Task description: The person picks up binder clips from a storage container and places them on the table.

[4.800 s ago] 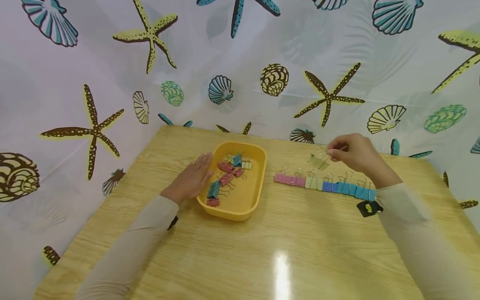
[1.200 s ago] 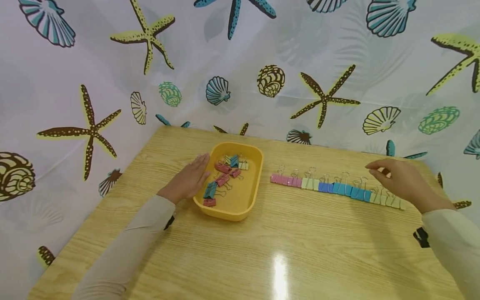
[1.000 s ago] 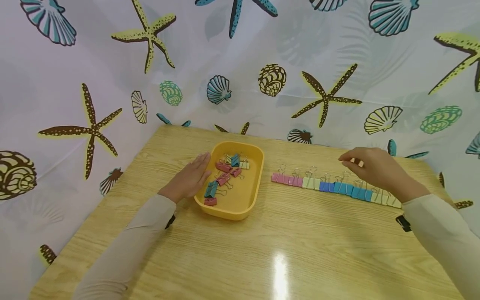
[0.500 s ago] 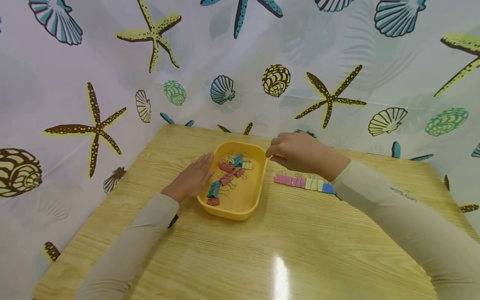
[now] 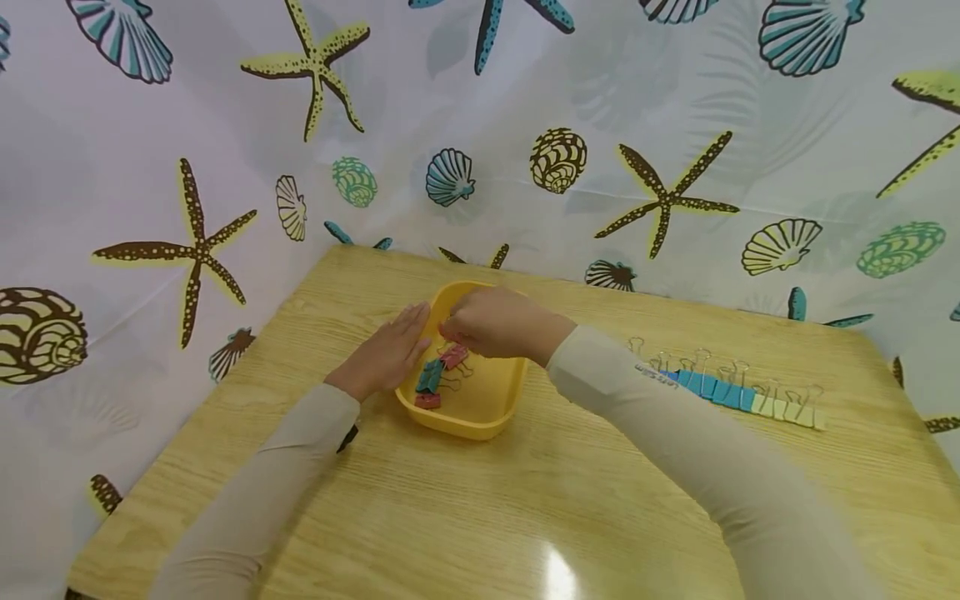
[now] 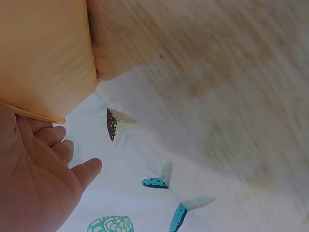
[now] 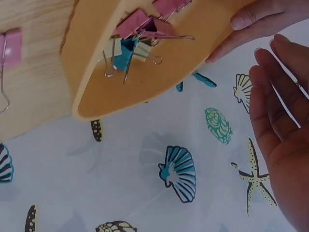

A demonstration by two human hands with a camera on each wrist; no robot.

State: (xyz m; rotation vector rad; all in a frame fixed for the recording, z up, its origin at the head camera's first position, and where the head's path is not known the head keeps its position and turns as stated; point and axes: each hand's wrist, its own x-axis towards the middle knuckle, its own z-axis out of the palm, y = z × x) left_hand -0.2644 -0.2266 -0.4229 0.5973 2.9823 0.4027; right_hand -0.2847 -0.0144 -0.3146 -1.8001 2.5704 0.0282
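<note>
1. A pink clip [image 5: 454,357] and, at its 8 o'clock, a teal clip [image 5: 429,377] lie in the tray [image 5: 495,392]; more are heaped toward its 12 o'clock end.
2. Those clips touch and their wire handles cross, so lifting one could drag a neighbour along.
3. The teal handle points toward 3 o'clock, the pink one toward 4. The tray's long axis runs nearly 12 to 6.
4. The right hand [image 5: 498,321] is over the heap, fingers loosely bent, no clip visible in it.
5. The left hand [image 5: 382,354] lies along the tray's 9 o'clock side, fingers nearly straight, gripping nothing.
6. At 3 o'clock on the table [image 5: 420,517], a row [image 5: 727,393] could be knocked by the right sleeve [image 5: 622,379] crossing above.
</note>
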